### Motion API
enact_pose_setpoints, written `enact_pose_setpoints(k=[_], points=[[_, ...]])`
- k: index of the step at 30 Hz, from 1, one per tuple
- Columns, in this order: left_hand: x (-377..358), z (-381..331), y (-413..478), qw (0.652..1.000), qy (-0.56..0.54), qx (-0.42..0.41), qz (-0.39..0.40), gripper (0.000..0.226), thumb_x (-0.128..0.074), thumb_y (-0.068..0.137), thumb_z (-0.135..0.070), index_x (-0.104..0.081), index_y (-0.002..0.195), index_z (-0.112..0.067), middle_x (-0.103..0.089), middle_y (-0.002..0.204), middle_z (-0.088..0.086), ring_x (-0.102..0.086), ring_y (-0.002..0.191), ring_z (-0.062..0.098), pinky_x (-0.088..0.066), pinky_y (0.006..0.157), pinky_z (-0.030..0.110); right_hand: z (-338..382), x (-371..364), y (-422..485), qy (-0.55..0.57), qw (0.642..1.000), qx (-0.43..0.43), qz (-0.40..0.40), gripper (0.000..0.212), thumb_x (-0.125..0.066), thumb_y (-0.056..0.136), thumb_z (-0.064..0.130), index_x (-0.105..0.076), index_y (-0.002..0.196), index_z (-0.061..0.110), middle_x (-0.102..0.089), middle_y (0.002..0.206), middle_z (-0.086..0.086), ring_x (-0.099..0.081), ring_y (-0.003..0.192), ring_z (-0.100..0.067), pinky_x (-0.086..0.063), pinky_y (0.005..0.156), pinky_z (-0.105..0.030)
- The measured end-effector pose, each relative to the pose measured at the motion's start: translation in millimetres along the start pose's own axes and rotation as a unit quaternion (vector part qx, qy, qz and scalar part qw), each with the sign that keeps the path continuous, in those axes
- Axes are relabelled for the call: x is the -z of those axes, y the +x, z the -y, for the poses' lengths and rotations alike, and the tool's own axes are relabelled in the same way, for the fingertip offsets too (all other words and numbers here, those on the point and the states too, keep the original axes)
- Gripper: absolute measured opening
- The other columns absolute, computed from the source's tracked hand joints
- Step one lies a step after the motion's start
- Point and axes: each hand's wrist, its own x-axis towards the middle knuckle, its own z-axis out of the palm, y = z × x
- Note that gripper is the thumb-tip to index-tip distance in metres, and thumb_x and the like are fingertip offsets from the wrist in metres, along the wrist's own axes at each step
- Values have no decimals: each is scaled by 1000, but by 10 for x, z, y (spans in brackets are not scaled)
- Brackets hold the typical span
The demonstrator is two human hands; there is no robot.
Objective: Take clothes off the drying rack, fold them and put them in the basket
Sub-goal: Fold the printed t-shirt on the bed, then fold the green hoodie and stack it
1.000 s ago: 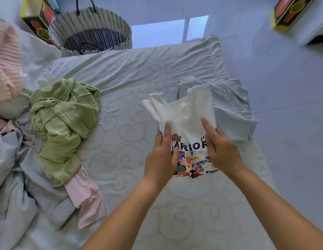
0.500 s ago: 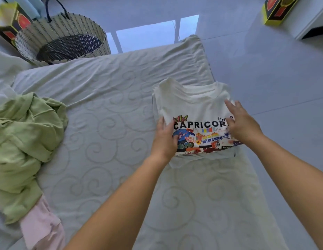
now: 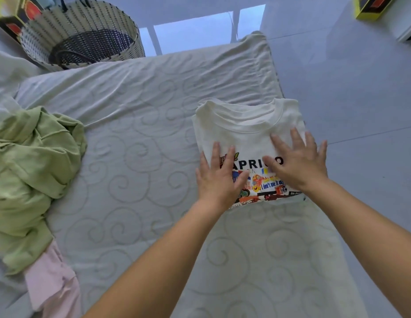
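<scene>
Both hands (image 3: 257, 177) flat on folded T-shirt (image 3: 243, 125)

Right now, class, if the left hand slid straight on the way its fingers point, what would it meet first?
The left hand lies flat on the folded T-shirt, fingers pointing away. It would first cross the shirt's plain upper part, then probably the bedsheet; the basket sits well left.

A pale swirl-quilted bed mattress (image 3: 135, 157) carried a folded white printed T-shirt (image 3: 245, 127) near its right edge, with a crumpled light-green garment (image 3: 32, 157) and a pink cloth (image 3: 50, 285) at its left.
</scene>
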Motion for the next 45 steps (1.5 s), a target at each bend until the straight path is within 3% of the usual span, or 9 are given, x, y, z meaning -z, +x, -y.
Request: enact_pose_setpoints(k=[5, 10, 16, 21, 26, 29, 35, 39, 45], points=[[95, 145, 290, 993, 15, -12, 118, 80, -38, 89, -68, 5, 150, -42, 17, 159, -7, 14, 146, 34, -8, 119, 53, 145, -31, 25, -26, 997, -25, 72, 81, -12, 78, 84, 10, 147, 49, 14, 161, 0, 12, 147, -29, 6, 113, -60], [297, 665, -187, 997, -20, -11, 76, 72, -41, 96, -54, 1, 152, -36, 9, 161, -5, 1, 148, 25, -11, 119, 43, 381, -55, -329, -7, 1000, 19, -8, 67, -12, 89, 73, -11, 150, 44, 0, 162, -5, 3, 148, -27, 11, 113, -55], [512, 2009, -1300, 995, 5, 96, 1, 84, -13, 80, -66, 1, 152, -24, 8, 160, 1, -7, 148, 24, -14, 117, 34, 1018, -445, -1162, 39, 969, 207, -127, 52, -18, 98, 54, -45, 135, 28, -47, 141, -19, -41, 130, -37, -17, 110, -66], [905, 3156, -2095, 982, 3, 181, -59, 85, -15, 79, -62, -6, 153, -20, 2, 161, 7, -7, 148, 25, -13, 118, 35, 1887, -816, -1686, 24, 959, 279, -47, 51, -16, 98, 56, -45, 134, 33, -44, 143, -11, -40, 130, -31, -16, 111, -63], [1211, 3953, -2537, 964, -38, 243, -104, 77, -40, 93, -50, -2, 153, -21, 5, 161, 5, -8, 148, 23, -22, 115, 38, 2984, -776, -1818, 10, 961, 275, 29, 55, -12, 97, 59, -43, 136, 35, -51, 140, -12, -39, 129, -30, -17, 109, -60], [1268, 4240, -2743, 960, -60, 251, -107, 82, -29, 86, -61, 1, 153, -23, 5, 161, 5, -7, 147, 23, -20, 116, 36, 3725, -673, -1777, 7, 962, 264, 70, 62, -9, 96, 61, -43, 138, 31, -52, 138, -14, -48, 124, -34, -18, 106, -60], [1357, 4487, -2858, 967, -105, 211, -99, 75, -31, 93, -55, 21, 142, -33, 12, 160, 0, -2, 148, 18, -13, 116, 29, 5100, -325, -1350, 46, 968, 247, 12, 59, -36, 96, 53, -24, 150, 30, -22, 157, -9, -27, 141, -32, -4, 116, -54], [1510, 4636, -2809, 963, -154, 186, -116, 76, -9, 77, -69, 20, 139, -37, 14, 159, -6, 0, 147, 11, -14, 118, 31, 5774, -137, -947, 177, 971, 156, -26, 55, -46, 97, 42, -33, 146, 23, -35, 150, -6, -37, 136, -25, -14, 117, -52], [1603, 4922, -2732, 956, -205, 165, -133, 77, -11, 77, -70, 20, 141, -40, 17, 157, -14, 17, 138, -8, 1, 107, 7, 6242, -170, -454, 186, 980, 49, -55, 63, -54, 93, 44, -32, 147, 19, -41, 147, -9, -34, 137, -27, -19, 115, -54]])
